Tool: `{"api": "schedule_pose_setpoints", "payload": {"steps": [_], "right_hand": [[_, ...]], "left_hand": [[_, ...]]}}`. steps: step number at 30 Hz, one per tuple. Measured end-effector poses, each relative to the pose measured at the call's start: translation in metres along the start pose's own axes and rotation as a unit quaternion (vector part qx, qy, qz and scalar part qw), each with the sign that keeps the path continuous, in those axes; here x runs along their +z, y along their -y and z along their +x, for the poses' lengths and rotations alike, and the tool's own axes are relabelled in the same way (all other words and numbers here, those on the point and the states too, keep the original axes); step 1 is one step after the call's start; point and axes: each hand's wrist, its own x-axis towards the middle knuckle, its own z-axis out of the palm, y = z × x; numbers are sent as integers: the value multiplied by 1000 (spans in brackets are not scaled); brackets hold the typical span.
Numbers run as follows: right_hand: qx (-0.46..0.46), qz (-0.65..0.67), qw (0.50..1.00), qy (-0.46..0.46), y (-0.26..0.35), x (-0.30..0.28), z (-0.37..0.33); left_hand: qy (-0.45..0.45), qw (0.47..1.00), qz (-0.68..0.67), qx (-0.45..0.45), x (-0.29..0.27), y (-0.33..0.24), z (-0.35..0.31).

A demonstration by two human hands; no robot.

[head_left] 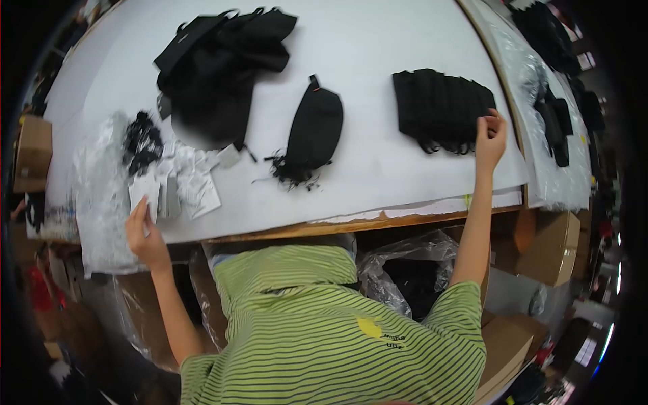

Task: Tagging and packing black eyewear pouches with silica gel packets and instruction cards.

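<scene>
My left hand (pixel 145 236) pinches a white card (pixel 144 189) at the near left of the table, beside grey-edged cards (pixel 169 197). At the right, my right hand (pixel 493 138) has its fingers curled at the end of a row of black fabric pouches (pixel 442 108). What those fingers hold, if anything, is hidden. Between the hands lies a single black pouch (pixel 316 125) with a loop at its top. A tangle of black cords (pixel 297 170) sits at its lower end. Small white packets or tags (pixel 196 175) are heaped right of the left hand.
A pile of black fabric pieces (pixel 223 61) covers the far left of the white table (pixel 364 40). Clear plastic bags (pixel 104 182) hang over its left edge. A bundle of black cords (pixel 143 142) lies beside them. Cardboard boxes (pixel 550 250) stand at the lower right.
</scene>
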Motion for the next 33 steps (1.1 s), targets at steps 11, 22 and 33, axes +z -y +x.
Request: {"api": "schedule_pose_setpoints", "payload": {"steps": [11,22,33], "right_hand": [[-238,118,904,334,219,116,-187],[-447,19,768,458,231,174,-206],[123,359,772,511,269,123,-211]], "left_hand": [[349,911,-186,-113,47,-66,-46],[212,967,-138,31,59,-73,-47],[140,907,-375,-129,41,-97,-23]]}}
